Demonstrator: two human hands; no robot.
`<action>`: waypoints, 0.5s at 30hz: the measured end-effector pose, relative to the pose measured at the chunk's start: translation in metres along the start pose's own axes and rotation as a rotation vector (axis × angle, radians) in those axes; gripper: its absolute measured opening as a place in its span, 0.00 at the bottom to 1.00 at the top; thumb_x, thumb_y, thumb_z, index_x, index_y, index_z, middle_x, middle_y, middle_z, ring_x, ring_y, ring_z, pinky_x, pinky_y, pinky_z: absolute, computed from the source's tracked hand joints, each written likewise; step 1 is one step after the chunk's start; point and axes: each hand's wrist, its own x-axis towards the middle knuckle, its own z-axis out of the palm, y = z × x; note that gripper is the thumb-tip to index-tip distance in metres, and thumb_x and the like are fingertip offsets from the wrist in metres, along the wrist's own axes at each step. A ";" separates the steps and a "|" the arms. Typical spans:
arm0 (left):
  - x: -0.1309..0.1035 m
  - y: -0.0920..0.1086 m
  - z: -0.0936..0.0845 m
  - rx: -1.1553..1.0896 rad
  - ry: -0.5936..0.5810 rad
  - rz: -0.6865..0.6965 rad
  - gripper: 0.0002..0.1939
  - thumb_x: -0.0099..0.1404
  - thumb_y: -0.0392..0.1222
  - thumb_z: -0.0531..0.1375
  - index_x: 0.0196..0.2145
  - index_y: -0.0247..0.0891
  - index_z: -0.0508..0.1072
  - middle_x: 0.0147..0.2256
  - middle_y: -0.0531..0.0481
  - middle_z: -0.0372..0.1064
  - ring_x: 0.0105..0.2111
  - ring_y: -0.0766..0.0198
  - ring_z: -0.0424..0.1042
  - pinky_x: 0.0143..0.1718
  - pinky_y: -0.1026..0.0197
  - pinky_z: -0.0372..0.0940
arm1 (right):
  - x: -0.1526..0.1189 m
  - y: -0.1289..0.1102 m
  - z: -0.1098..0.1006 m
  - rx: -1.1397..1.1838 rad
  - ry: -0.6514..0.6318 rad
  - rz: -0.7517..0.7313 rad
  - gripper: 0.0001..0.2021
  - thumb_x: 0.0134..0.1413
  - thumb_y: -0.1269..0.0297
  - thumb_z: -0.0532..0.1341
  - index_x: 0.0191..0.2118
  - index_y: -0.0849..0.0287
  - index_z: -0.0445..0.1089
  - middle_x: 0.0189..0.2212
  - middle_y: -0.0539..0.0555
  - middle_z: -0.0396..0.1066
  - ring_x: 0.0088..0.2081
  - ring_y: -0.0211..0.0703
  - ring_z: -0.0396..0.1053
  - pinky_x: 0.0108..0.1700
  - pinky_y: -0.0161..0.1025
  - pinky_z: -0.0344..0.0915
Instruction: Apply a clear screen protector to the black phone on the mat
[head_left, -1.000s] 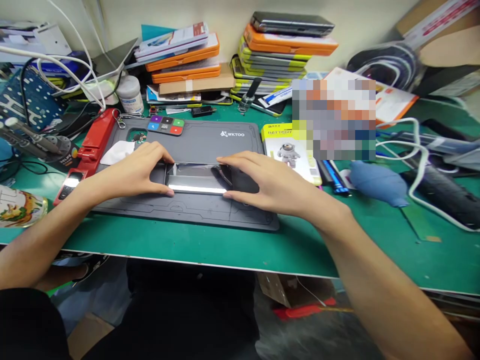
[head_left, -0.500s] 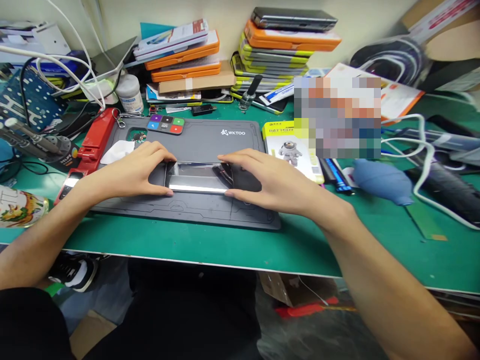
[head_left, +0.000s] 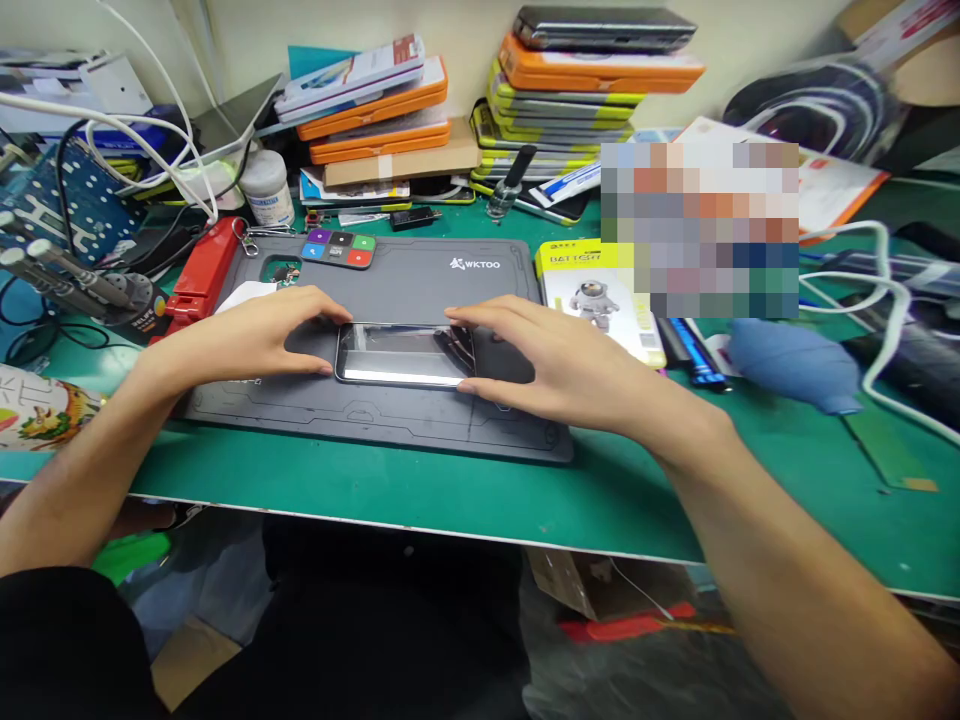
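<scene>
A smartphone (head_left: 401, 355) with a dark, glossy screen lies face up on the grey work mat (head_left: 420, 430), a bright reflected band along its near edge. My left hand (head_left: 259, 330) is beside the phone's left end, thumb and fingers spread; the thumb is just off the edge and the fingertips are close to the far corner. At the other end, my right hand (head_left: 551, 360) spans the phone, fingertips at its far long edge and thumb at its near one. The right hand hides part of that end.
A yellow-and-white battery box (head_left: 592, 295) is right of the mat, with a blue air blower (head_left: 795, 365) beyond. Behind are stacked orange cases (head_left: 600, 72), a nail-polish-like bottle (head_left: 510, 185) and a white jar (head_left: 268, 190). A red tool (head_left: 204, 275) borders the mat's left side.
My left hand has moved slightly away from the phone's left end, its thumb coming off the edge. The right hand keeps its place on the phone. The whole view has shifted a little.
</scene>
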 end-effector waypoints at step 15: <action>0.006 0.003 0.013 0.064 0.045 0.061 0.36 0.70 0.67 0.67 0.63 0.38 0.72 0.61 0.36 0.72 0.62 0.44 0.71 0.66 0.45 0.64 | -0.001 0.001 0.001 -0.003 0.014 -0.008 0.32 0.70 0.47 0.65 0.73 0.55 0.67 0.66 0.65 0.76 0.62 0.67 0.77 0.61 0.63 0.77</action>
